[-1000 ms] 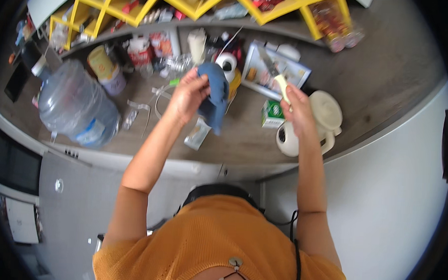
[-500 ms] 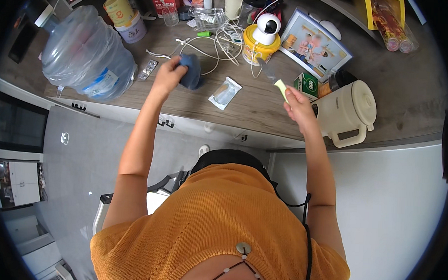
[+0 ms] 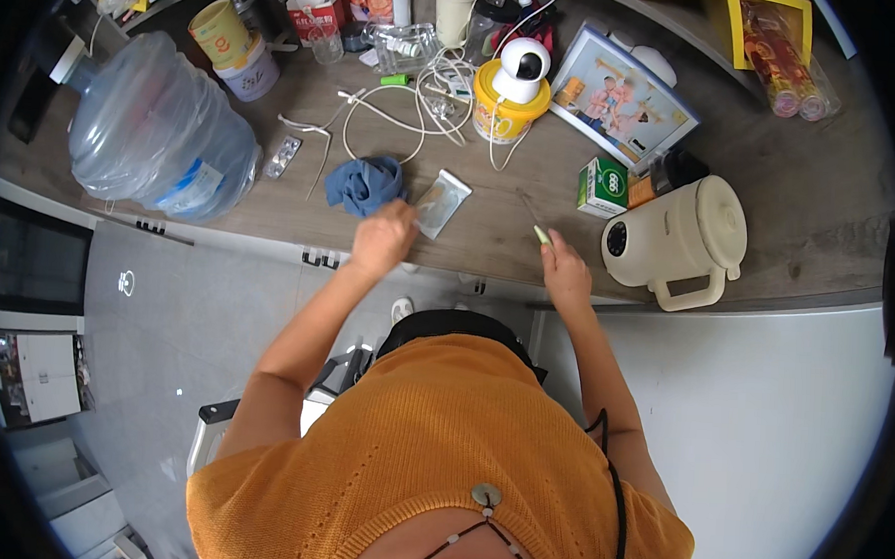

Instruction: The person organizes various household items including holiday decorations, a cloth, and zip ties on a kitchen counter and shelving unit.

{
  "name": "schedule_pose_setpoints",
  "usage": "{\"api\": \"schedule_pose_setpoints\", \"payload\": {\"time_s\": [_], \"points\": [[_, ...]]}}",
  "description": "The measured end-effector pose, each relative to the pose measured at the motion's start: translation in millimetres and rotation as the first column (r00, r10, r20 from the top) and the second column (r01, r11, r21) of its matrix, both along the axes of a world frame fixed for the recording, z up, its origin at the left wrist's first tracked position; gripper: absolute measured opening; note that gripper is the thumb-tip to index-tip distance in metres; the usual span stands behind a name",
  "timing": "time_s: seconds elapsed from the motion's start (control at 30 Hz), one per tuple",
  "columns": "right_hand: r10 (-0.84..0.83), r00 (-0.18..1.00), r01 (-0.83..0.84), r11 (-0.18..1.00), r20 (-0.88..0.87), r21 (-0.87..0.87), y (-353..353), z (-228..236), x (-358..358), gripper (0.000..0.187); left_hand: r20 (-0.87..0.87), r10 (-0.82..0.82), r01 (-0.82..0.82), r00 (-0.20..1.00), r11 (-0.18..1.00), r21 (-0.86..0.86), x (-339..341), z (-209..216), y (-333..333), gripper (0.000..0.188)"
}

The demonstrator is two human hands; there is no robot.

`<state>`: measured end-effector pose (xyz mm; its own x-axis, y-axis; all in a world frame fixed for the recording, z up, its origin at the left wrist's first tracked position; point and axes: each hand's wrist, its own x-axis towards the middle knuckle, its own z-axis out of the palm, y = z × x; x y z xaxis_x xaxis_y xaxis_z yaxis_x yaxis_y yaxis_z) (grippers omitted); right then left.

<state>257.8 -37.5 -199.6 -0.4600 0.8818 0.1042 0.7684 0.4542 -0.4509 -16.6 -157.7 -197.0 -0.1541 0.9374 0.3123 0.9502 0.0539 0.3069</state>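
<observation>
Blue cloth lies bunched left of centre, left hand near it (finger closure cannot be told). Right hand, centre-right: fingers clamped on knife, blade pointing away, presumably for safety.

Blue cloth, cream kettle on brown desk

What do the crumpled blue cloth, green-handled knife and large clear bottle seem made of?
Crumpled blue cloth: probably matte fabric, softly folded. Green-handled knife: handle probably smooth plastic, evenly coloured; thin grey blade likely metal, finish unclear. Large clear bottle: probably glossy plastic, see-through with highlights.
</observation>
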Motion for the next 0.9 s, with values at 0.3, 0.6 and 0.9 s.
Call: {"api": "schedule_pose_setpoints", "payload": {"time_s": [0.3,0.6,0.9], "points": [[0.019,0.998,-0.023,0.998,0.068,0.066,1.8,-18.8,6.4,0.042,-0.035,0.061,-0.067,0.998,0.978,-0.197,35.1,-26.8,10.1,0.038],[0.070,0.991,-0.089,0.981,0.115,0.170,9.8,-32.5,7.8,0.048,-0.208,-0.057,0.024,0.977,0.987,-0.160,21.6,-54.9,15.7,0.009],[0.176,0.984,-0.163,0.950,-0.025,0.268,24.4,1.1,-12.0,0.047,0.197,0.061,-0.069,0.979,0.997,0.039,8.8,-26.6,6.7,0.006]]}}
